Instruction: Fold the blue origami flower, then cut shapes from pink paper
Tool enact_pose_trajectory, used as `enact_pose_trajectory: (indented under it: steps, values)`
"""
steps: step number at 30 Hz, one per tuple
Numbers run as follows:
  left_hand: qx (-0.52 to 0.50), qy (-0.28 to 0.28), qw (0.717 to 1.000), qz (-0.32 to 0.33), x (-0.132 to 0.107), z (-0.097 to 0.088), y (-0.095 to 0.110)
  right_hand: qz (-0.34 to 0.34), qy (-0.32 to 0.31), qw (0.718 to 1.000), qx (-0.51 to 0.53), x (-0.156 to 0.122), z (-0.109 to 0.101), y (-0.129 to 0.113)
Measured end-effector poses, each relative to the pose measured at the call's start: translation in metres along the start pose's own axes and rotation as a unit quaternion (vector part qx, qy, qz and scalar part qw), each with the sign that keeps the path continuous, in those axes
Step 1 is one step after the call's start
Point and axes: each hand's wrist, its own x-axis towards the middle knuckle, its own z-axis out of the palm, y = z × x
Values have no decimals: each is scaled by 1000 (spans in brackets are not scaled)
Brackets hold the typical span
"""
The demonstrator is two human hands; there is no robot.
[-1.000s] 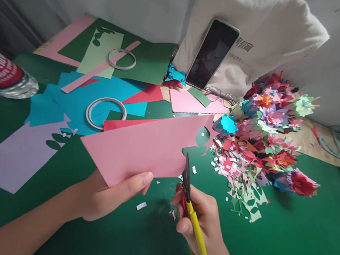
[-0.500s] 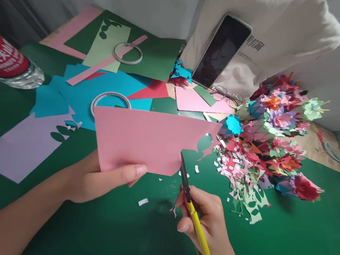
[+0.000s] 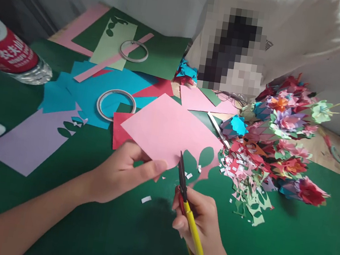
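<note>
My left hand [image 3: 122, 173] pinches the near edge of a pink paper sheet [image 3: 169, 129], thumb on top, holding it above the green mat [image 3: 283, 244]. Leaf-shaped gaps are cut out of the sheet's right side. My right hand [image 3: 200, 218] is closed round yellow-handled scissors [image 3: 188, 212]. Their dark blades point up and meet the sheet's near edge beside the cut-outs. Small white and pink scraps lie on the mat under the sheet.
A heap of paper flowers and trimmings [image 3: 275, 134] lies to the right. Coloured sheets and two tape rings [image 3: 116, 105] cover the left and back. A lying water bottle [image 3: 12, 56] is at far left. A cloth bag [image 3: 281, 29] leans on the wall behind.
My left hand has turned the pink sheet clockwise and slid its grip toward the corner near the scissors. The scissors stay at the sheet's near edge, and the cut-outs now sit right of the blades.
</note>
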Motion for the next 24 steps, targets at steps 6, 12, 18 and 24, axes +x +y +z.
enact_pose_trajectory:
  steps: [6, 12, 18, 24]
  values:
    - [-29, 29, 997, -66, -4, 15, 7, 30, -50, 998, 5, 0, -1, -3]
    - [-30, 27, 998, -51, -3, 15, 7, 100, -130, 984, 67, -6, -4, -7]
    - [-55, -1, 998, -43, -4, 19, 3, 54, -156, 982, 96, -13, 3, 7]
    - [-140, -54, 985, -85, -7, 27, 3, -8, -130, 988, 81, -16, 7, 15]
